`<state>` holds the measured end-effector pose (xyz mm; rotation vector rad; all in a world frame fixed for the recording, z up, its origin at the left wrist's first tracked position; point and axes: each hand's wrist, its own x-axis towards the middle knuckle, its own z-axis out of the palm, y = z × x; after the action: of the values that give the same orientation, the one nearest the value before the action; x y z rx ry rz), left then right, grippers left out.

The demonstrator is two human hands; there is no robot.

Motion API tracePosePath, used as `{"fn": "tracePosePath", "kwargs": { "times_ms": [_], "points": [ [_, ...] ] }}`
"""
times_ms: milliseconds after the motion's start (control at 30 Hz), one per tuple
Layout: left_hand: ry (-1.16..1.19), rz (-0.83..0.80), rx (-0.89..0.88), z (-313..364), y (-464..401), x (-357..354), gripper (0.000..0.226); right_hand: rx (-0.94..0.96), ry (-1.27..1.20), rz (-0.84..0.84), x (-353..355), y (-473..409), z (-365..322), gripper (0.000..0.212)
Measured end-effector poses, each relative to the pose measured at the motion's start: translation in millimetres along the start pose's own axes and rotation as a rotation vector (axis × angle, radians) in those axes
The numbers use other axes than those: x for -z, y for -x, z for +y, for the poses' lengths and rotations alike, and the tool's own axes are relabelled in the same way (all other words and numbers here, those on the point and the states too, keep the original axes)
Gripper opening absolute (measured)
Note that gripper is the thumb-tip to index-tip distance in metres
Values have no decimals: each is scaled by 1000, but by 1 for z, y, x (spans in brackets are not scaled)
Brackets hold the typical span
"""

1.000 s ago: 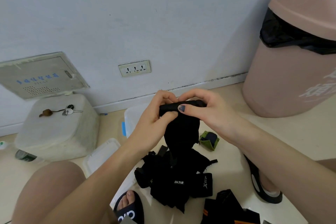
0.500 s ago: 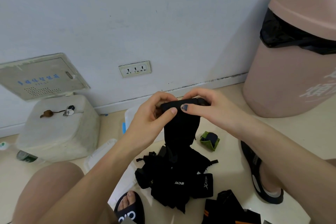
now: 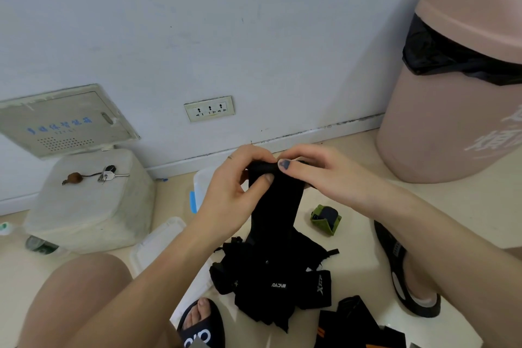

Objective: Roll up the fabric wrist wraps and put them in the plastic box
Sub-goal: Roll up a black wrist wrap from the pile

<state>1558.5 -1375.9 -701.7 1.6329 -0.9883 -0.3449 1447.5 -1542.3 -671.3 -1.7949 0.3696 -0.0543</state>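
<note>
Above the floor pile (image 3: 271,285), left hand (image 3: 231,195) and right hand (image 3: 319,175) both pinched the black wrap's (image 3: 275,206) top edge, tail hanging so the roll starts tight. Plastic box (image 3: 202,181) sat just behind, within reach.

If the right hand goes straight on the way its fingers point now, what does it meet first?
Probably the left hand. The right hand points leftward along the rolled top of the black wrist wrap, which both hands pinch; their fingertips nearly meet there, though depth is unclear.
</note>
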Motion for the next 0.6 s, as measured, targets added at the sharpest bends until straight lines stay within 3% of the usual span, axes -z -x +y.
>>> {"fn": "tracePosePath", "kwargs": {
  "times_ms": [133, 300, 600],
  "points": [
    [-10, 35, -57, 2, 0, -3, 37, 21, -13, 6, 1, -1, -3, 17],
    [-50, 54, -124, 1, 0, -5, 33, -7, -77, 11, 1, 1, -5, 10],
    [-73, -12, 105, 5, 2, -3, 30, 0, -127, 81, 1, 2, -5, 19]
  ]
}}
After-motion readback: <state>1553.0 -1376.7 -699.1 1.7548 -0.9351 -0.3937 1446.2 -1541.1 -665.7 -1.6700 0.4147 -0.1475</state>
